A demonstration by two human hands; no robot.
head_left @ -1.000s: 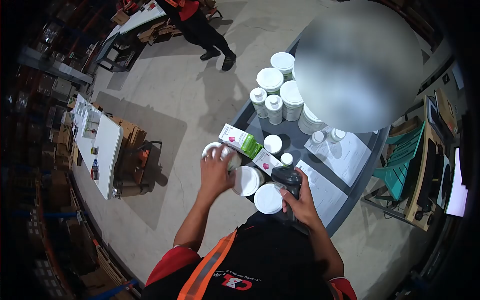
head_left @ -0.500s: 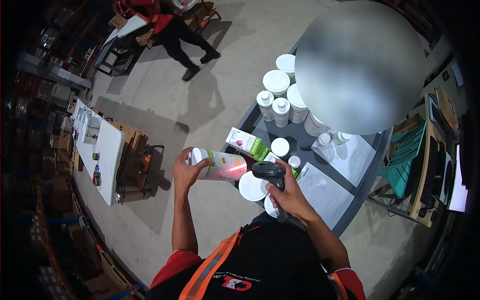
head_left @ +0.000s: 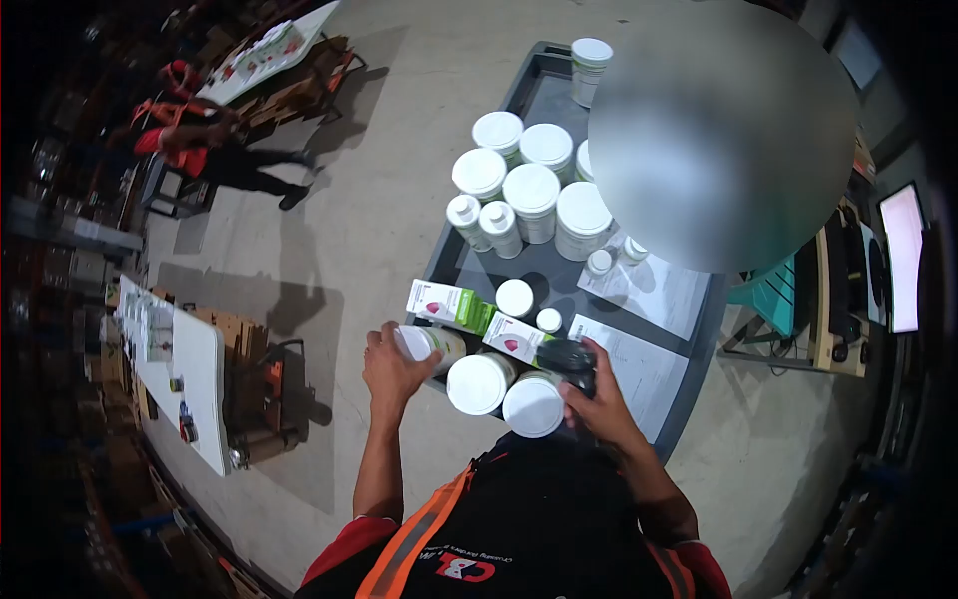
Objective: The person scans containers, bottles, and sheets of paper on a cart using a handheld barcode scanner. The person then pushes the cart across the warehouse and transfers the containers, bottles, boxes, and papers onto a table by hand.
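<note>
My left hand (head_left: 395, 365) grips a white tub (head_left: 446, 344) by its lid end, at the near left edge of the grey cart (head_left: 436, 262). The tub is tilted, and part of it is hidden by my fingers. In my right hand (head_left: 605, 407) is a black barcode scanner (head_left: 567, 357), its head pointing left above the cart. Two white-lidded tubs, a left one (head_left: 477, 384) and a right one (head_left: 534, 404), stand between my hands. Just beyond them lie white-and-green boxes (head_left: 439, 301) and a box with a pink picture (head_left: 513, 337).
Several more tubs (head_left: 531, 190) and two bottles (head_left: 499, 228) stand farther up the cart. Printed sheets (head_left: 629, 374) lie on its right side. A blurred round shape (head_left: 723, 140) blocks the upper right. Someone in red and black (head_left: 225, 165) stands near a far table.
The tub in my left hand has come down to the cart's edge beside the other tubs. The red scan light on it is gone. The view has shifted, showing more of the cart.
</note>
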